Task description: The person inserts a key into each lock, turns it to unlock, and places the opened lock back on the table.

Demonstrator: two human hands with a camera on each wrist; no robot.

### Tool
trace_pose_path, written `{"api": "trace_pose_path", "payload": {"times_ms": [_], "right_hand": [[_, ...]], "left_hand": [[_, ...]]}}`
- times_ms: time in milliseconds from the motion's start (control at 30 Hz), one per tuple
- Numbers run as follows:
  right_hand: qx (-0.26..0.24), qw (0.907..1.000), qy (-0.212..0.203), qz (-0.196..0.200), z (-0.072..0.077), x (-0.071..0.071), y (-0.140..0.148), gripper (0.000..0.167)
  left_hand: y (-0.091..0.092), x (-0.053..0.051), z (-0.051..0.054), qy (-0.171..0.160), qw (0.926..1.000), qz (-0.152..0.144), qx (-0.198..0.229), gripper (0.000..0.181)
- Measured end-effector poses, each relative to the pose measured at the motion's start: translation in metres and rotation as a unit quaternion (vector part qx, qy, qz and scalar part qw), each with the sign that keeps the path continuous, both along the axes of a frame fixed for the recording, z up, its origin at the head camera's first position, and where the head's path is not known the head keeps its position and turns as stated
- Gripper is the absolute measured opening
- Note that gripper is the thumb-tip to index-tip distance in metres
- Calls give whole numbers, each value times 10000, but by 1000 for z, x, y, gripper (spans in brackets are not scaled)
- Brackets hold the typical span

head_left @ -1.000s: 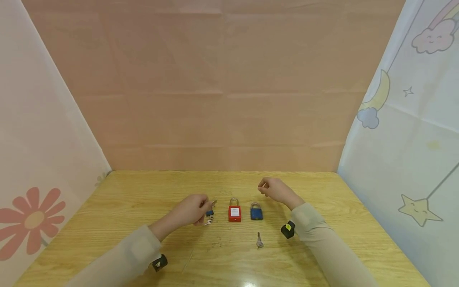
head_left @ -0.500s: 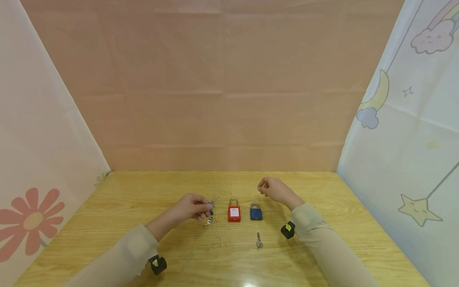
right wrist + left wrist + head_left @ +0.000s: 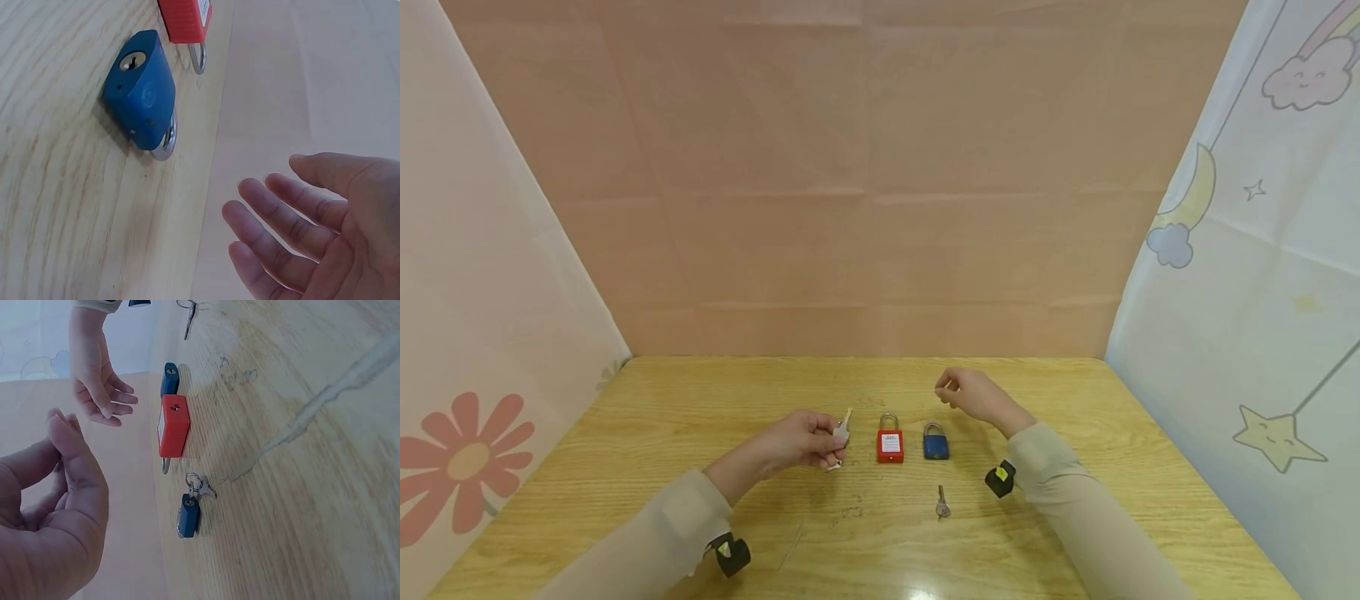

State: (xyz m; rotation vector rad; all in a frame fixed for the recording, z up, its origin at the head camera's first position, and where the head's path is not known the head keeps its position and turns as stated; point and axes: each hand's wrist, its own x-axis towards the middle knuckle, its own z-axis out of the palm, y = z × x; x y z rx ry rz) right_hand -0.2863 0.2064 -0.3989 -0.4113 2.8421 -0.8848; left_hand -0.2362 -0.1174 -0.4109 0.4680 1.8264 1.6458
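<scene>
In the head view my left hand (image 3: 797,442) pinches a silver key (image 3: 842,431), its blade pointing up. That hand (image 3: 59,512) shows thumb and fingertips together in the left wrist view, the key hidden. Below it on the table lies a small blue padlock (image 3: 189,519) with a ring and keys (image 3: 203,487) at its keyhole end. A red padlock (image 3: 891,447) with a white label lies in the middle, another blue padlock (image 3: 936,447) just right of it. My right hand (image 3: 979,397) hovers beyond that blue padlock, fingers loosely bent and holding nothing.
Nearer the table's front, a loose key (image 3: 942,503) lies below the blue padlock. The wooden table (image 3: 1060,533) has a pinkish backdrop behind it and pale printed cloths on both sides.
The key in my left hand has turned more upright, and its head shows clearly beyond my fingertips. That hand first covered it at the small padlock. My right hand has barely moved.
</scene>
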Motion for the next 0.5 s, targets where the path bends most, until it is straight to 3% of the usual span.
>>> {"api": "trace_pose_path", "payload": {"times_ms": [200, 500], "right_hand": [[28, 10000, 17, 16, 1, 2, -7, 20], [194, 9993, -9, 314, 11, 14, -38, 17]], "left_hand": [[1, 1, 1, 346, 9970, 403, -558, 23], [2, 4, 6, 463, 9949, 588, -678, 23]]}}
